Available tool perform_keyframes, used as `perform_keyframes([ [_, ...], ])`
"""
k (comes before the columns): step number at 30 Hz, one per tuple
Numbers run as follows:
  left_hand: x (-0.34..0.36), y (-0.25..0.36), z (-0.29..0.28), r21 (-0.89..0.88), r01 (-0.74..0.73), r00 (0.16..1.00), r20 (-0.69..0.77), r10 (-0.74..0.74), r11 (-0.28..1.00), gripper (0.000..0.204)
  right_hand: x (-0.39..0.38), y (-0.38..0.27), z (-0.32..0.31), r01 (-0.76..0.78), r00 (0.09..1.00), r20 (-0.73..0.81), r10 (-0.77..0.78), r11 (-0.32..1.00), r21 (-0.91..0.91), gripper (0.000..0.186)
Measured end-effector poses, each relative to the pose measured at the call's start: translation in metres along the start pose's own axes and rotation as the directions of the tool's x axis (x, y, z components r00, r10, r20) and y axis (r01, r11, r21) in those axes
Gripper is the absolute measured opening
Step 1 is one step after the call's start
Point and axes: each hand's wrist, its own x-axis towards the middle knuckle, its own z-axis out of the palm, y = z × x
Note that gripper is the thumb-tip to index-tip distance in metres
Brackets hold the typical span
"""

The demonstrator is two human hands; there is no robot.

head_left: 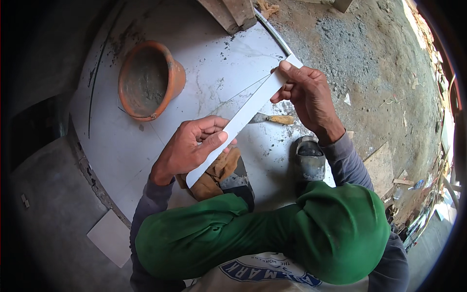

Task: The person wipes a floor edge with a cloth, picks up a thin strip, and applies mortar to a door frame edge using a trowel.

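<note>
A long, narrow white tile strip (244, 116) slants across the middle, held up between both hands. Its lower left end is rounded. My left hand (192, 143) pinches it near that end, thumb on top and fingers beneath. Near the upper right end, my right hand (307, 92) grips the strip between thumb and fingers. Beneath it lies a putty knife or small trowel (280, 119) with a worn yellow-brown handle, its blade partly hidden by the strip. A crumpled brown cloth (224, 165) is below the strip, by my left foot.
An orange clay-coloured pot (179, 80) with grey residue stands on the white tiled floor (204, 68) at left. Wooden boards (228, 14) and a metal bar (273, 31) lie at the top. Grey rubble (348, 48) covers the right. My dusty shoe (310, 158) is near the strip; a loose square tile (109, 238) lies lower left.
</note>
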Motion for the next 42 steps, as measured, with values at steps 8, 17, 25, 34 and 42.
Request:
perform_keyframes([
  [8, -0.027, 0.004, -0.050, 0.388, -0.007, 0.900, -0.399, 0.175, 0.922, 0.032, 0.011, -0.001, -0.059, 0.064, 0.996, -0.067, -0.058, 0.993, 0.100, 0.026],
  [17, -0.038, 0.001, -0.057, 0.156, -0.037, 0.937, -0.339, 0.089, 0.987, 0.044, 0.019, 0.017, -0.071, 0.057, 0.996, -0.091, -0.018, 0.892, 0.448, 0.022],
  [25, 0.042, 0.013, -0.010, -0.215, -0.370, 0.811, -0.549, 0.202, 0.904, 0.044, 0.022, 0.056, -0.024, -0.157, 0.984, 0.150, 0.101, 0.885, 0.438, 0.026],
  [34, 0.082, 0.052, -0.094, 0.332, -0.260, 0.730, -0.547, 0.410, 0.907, 0.036, 0.025, 0.074, -0.060, -0.274, 0.962, -0.049, 0.270, 0.930, -0.244, 0.041],
  [42, 0.147, 0.067, -0.118, 0.696, -0.059, 0.789, -0.407, 0.461, 0.715, 0.057, -0.009, 0.078, -0.081, -0.389, 0.918, -0.195, 0.345, 0.878, -0.280, 0.034],
])
